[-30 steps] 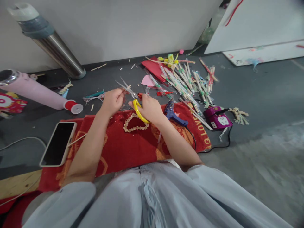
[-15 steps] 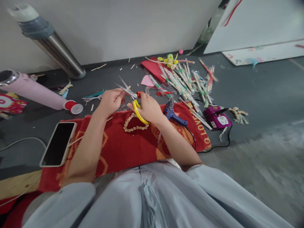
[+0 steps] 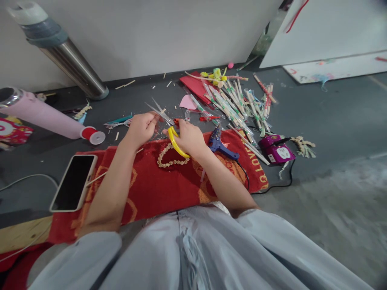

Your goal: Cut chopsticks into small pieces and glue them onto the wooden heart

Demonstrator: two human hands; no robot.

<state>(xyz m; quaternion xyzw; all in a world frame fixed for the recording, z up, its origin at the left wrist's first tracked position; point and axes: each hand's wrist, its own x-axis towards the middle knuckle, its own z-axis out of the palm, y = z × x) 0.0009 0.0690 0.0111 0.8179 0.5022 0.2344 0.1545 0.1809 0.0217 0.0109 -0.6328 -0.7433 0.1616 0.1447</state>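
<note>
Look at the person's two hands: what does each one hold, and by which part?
The right hand holds the scissors by their yellow handles. The left hand pinches something small at the blades; what it is cannot be told.

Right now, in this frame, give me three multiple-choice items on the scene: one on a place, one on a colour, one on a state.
1. Where does the phone lie?
A. on the left end of the red towel
B. among the wrapped sticks
C. beside the purple device

2. What colour are the handles of the scissors in the right hand?
A. blue
B. yellow
C. green

3. How do the scissor blades stand?
A. shut
B. apart
C. hidden

Answers:
1 A: the phone rests at the towel's left end, near the left elbow.
2 B: a yellow loop curves below the right hand.
3 B: two blade tips spread apart above the left hand.
</note>
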